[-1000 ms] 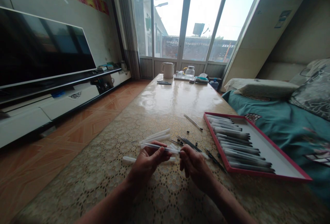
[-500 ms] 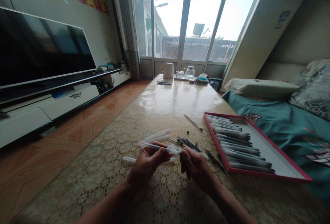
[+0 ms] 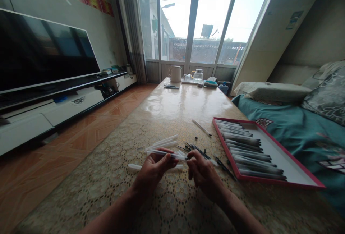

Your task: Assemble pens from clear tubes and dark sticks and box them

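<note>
table [image 3: 172,108], l hand [image 3: 154,171], r hand [image 3: 204,173], grips pinched on pen tube [image 3: 168,154] btwn them

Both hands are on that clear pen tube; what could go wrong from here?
The left hand holds the clear tube and the right hand pinches its end, so it could slip out. Tiny black pieces lie loose on the table; a sweeping wrist might scatter them.
</note>
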A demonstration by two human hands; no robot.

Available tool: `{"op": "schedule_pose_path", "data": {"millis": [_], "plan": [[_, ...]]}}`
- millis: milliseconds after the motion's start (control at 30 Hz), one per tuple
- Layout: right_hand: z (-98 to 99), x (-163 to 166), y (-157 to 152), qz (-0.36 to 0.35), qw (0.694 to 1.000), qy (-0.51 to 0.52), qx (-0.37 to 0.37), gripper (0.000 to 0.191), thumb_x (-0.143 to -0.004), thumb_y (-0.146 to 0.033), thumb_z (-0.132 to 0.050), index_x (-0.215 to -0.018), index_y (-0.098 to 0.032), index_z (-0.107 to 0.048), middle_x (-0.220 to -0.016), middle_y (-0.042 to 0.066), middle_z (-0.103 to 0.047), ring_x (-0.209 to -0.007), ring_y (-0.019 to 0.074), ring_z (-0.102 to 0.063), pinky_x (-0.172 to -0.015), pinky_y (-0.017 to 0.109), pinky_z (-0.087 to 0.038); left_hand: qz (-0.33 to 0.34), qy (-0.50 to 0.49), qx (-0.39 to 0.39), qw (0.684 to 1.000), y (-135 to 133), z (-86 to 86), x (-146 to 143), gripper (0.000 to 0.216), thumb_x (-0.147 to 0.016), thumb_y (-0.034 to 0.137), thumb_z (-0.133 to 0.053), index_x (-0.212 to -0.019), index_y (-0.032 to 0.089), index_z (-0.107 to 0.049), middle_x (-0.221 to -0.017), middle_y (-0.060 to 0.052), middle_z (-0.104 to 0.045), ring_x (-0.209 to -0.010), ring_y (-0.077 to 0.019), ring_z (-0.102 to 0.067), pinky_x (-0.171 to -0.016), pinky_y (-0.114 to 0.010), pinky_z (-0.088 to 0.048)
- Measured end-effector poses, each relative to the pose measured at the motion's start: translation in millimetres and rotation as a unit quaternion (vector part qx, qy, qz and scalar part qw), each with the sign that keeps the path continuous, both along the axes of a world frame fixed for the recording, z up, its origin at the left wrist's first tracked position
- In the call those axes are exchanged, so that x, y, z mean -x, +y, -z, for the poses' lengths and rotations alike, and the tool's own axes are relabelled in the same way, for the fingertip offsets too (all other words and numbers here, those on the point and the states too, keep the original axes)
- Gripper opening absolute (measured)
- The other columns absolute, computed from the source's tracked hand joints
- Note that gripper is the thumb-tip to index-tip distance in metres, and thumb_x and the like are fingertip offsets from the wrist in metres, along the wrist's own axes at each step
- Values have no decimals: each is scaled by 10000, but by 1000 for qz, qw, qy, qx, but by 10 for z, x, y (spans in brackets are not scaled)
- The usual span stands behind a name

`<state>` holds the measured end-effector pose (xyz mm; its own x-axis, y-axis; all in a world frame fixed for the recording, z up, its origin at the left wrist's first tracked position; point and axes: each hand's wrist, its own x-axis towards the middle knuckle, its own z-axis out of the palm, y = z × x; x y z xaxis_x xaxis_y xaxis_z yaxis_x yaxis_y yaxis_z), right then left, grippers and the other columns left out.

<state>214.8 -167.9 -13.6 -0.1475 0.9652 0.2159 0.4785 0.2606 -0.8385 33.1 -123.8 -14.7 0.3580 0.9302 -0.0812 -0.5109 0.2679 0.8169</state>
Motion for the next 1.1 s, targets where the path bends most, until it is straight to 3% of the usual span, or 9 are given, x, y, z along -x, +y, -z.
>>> {"op": "schedule_pose_path", "data": {"millis": [167,367,600,867,1000,1100], "plan": [[7,1,2,-7,1000,12,21,345,-976,-407,-287,-728,-212,-427,-560,-42,-543,-407,75,-460,-423,178,-332,15,5,-1,1000,-3,-1,1,225,-683,237,-779,-831,121,-657,-721,-69,-743,-676,-159,-703,-657,-230,-542],[4,-5,10,0,1000,-15,-6,182,-958,-363,-361,-931,-216,-465,-561,-59,-570,-428,89,-469,-471,194,-344,4,3,0,1000,-7,-18,1,215,-689,225,-774,-840,123,-659,-723,-69,-744,-678,-158,-704,-666,-233,-541],[3,27,2,-12,998,46,39,329,-962,-432,-323,-729,-218,-415,-530,-51,-546,-389,76,-455,-409,177,-326,15,12,-15,1000,-1,25,3,205,-692,231,-771,-830,123,-664,-729,-67,-743,-684,-161,-703,-658,-238,-545],[26,-5,16,-36,985,122,116,413,-932,-528,-328,-680,-213,-416,-472,-44,-540,-319,85,-449,-331,177,-307,26,28,-29,999,8,62,3,195,-702,247,-762,-836,136,-675,-733,-61,-743,-684,-159,-697,-671,-256,-544],[5,-33,23,-46,994,79,65,347,-929,-461,-401,-785,-180,-543,-687,2,-620,-472,91,-548,-442,189,-400,47,100,-90,990,-26,46,-3,195,-712,263,-749,-836,123,-692,-693,-60,-725,-632,-141,-669,-630,-243,-527],[-14,-40,14,-61,998,18,19,232,-905,-382,-487,-836,-187,-591,-669,-18,-589,-546,96,-539,-515,192,-405,63,149,-145,976,-52,34,-17,233,-718,276,-739,-874,110,-686,-594,-31,-672,-527,-110,-607,-527,-212,-484]]}}
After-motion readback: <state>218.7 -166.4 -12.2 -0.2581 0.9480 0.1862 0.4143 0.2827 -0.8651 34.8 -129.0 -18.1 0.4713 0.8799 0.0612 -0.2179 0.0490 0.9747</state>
